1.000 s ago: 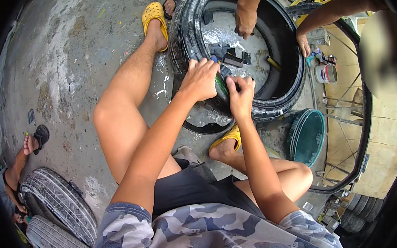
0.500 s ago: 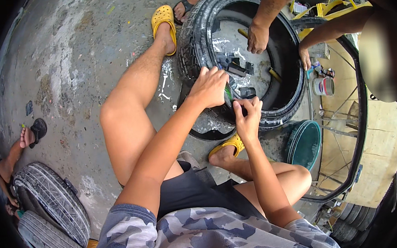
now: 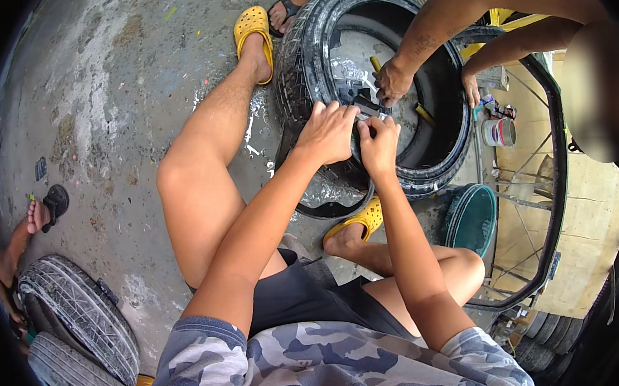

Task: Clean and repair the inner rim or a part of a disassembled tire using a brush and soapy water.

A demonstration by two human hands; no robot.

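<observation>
“If twelve o'clock is the top of the view, where does the big black tire (image 3: 292, 69) lie?”

“Toward one o'clock from the centre, on the grey floor (image 3: 125, 120), just beyond the person's knees.”

“And how are the person's hands placed?”

“At the tire's seven o'clock, nearly meeting. The left hand (image 3: 329, 133) curls its fingers over a dark piece (image 3: 355, 144), and the right hand (image 3: 379, 146) pinches at its other side; most of that piece is hidden behind the fingers.”

“Who else is at the tire?”

“A co-worker's reaching hand (image 3: 396, 79) is down inside it, beside some black blocks (image 3: 366, 104); whether it touches them cannot be told. The co-worker's other hand (image 3: 471, 91) rests on the rim at three o'clock.”

“What stands around it?”

“A green bucket (image 3: 476, 217) at its five o'clock, a small white pail (image 3: 492, 133) at its four, and a yellow clog (image 3: 249, 24), worn on the person's left foot, at its ten.”
</observation>
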